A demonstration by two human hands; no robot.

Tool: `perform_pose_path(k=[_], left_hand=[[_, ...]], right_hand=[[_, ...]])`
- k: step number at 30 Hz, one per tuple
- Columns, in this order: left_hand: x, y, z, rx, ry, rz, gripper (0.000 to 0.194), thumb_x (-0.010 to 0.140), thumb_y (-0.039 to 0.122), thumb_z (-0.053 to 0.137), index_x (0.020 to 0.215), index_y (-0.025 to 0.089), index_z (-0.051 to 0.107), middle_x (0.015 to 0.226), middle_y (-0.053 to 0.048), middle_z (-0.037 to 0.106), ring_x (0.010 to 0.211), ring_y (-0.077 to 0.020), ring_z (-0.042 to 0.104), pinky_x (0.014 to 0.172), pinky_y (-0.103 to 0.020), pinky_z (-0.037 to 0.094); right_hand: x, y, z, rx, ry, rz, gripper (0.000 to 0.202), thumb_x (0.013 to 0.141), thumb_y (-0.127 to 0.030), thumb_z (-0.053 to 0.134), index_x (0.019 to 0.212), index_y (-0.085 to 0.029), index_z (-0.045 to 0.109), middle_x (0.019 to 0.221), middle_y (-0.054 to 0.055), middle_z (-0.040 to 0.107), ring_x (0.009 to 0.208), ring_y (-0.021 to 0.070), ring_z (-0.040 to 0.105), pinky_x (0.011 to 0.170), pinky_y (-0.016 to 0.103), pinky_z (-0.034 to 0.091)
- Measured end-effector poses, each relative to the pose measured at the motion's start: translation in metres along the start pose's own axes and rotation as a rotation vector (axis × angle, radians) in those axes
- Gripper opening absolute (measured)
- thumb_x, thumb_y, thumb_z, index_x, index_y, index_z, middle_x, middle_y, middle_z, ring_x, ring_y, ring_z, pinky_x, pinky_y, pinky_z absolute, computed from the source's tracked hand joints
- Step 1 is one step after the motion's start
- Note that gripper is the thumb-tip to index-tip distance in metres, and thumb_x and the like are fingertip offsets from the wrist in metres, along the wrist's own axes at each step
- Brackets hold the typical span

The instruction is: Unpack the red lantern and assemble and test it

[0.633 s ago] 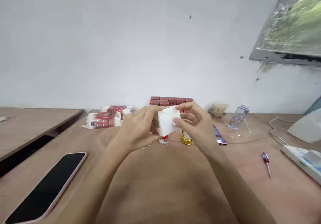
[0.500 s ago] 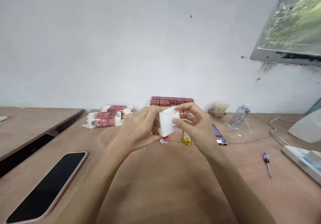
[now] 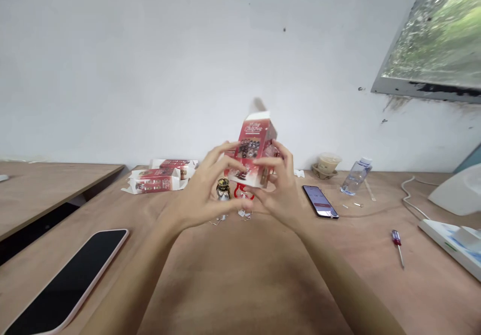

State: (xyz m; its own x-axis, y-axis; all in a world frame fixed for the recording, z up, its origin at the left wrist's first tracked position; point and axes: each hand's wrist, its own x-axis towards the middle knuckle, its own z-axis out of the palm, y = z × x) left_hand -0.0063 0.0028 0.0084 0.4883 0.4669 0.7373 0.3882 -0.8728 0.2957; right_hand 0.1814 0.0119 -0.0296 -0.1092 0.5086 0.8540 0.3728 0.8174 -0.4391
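A red printed carton (image 3: 251,142) with "Merry Christmas" lettering is held up over the table between both hands, tilted, with a blurred flap standing up at its top. My left hand (image 3: 203,195) has its fingertips on the carton's left side and lower front, the thumb stretched beneath. On the lower right, my right hand (image 3: 280,190) pinches the carton with its fingers and thumb. Just behind the hands stand a small ornament with a black and gold top (image 3: 223,189) and a partly hidden red ornament (image 3: 240,191). Other red boxes behind are mostly covered.
Two red and white cartons with open flaps (image 3: 154,181) lie at the left. A large phone (image 3: 71,280) is at front left, a lit phone (image 3: 320,202) to the right. Farther right are a cup (image 3: 329,162), bottle (image 3: 356,176), screwdriver (image 3: 397,245) and white power strip (image 3: 454,242).
The carton has turned from its white end to its red printed front and risen. Both hands have shifted lower around it. The small ornament at left has come into view; the gold one is now hidden.
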Motion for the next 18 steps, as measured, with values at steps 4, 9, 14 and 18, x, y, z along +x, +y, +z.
perform_pose_path(k=[4, 9, 14, 18], left_hand=[[-0.001, -0.012, -0.007, -0.099, 0.214, -0.189, 0.074, 0.072, 0.043, 0.071, 0.133, 0.031, 0.032, 0.143, -0.012, 0.037, 0.122, -0.0327, 0.050, 0.095, -0.054, 0.047], [-0.004, -0.013, -0.012, -0.099, 0.336, -0.054, 0.093, 0.066, 0.031, 0.078, 0.136, 0.039, 0.017, 0.132, -0.008, 0.043, 0.089, -0.0183, 0.065, 0.072, -0.037, 0.059], [-0.004, -0.006, -0.012, 0.174, 0.205, 0.074, 0.057, 0.075, 0.026, 0.070, 0.126, 0.031, 0.045, 0.124, -0.007, 0.048, 0.105, -0.0216, 0.059, 0.076, -0.034, 0.060], [-0.004, -0.010, -0.009, 0.163, 0.264, 0.106, 0.055, 0.072, 0.029, 0.073, 0.118, 0.025, 0.044, 0.122, -0.009, 0.054, 0.104, -0.0211, 0.061, 0.077, -0.034, 0.060]], right_hand=[[-0.013, 0.019, 0.025, -0.317, 0.050, -0.468, 0.041, 0.080, -0.015, 0.064, 0.112, -0.039, 0.056, 0.144, -0.002, 0.024, 0.134, 0.0291, 0.031, 0.103, 0.053, 0.043], [-0.018, 0.019, 0.028, -0.486, -0.066, -0.638, 0.050, 0.081, -0.037, 0.065, 0.126, -0.045, 0.044, 0.142, 0.001, 0.026, 0.132, 0.0271, 0.034, 0.103, 0.051, 0.044], [-0.010, 0.001, 0.008, -0.511, 0.035, -0.510, 0.058, 0.093, -0.051, 0.033, 0.145, -0.032, 0.019, 0.142, 0.009, 0.036, 0.133, 0.0263, 0.036, 0.104, 0.048, 0.041], [-0.006, -0.004, -0.001, -0.629, 0.166, -0.340, 0.049, 0.092, -0.036, 0.040, 0.140, -0.026, 0.036, 0.134, 0.008, 0.052, 0.124, 0.0283, 0.043, 0.101, 0.049, 0.037]])
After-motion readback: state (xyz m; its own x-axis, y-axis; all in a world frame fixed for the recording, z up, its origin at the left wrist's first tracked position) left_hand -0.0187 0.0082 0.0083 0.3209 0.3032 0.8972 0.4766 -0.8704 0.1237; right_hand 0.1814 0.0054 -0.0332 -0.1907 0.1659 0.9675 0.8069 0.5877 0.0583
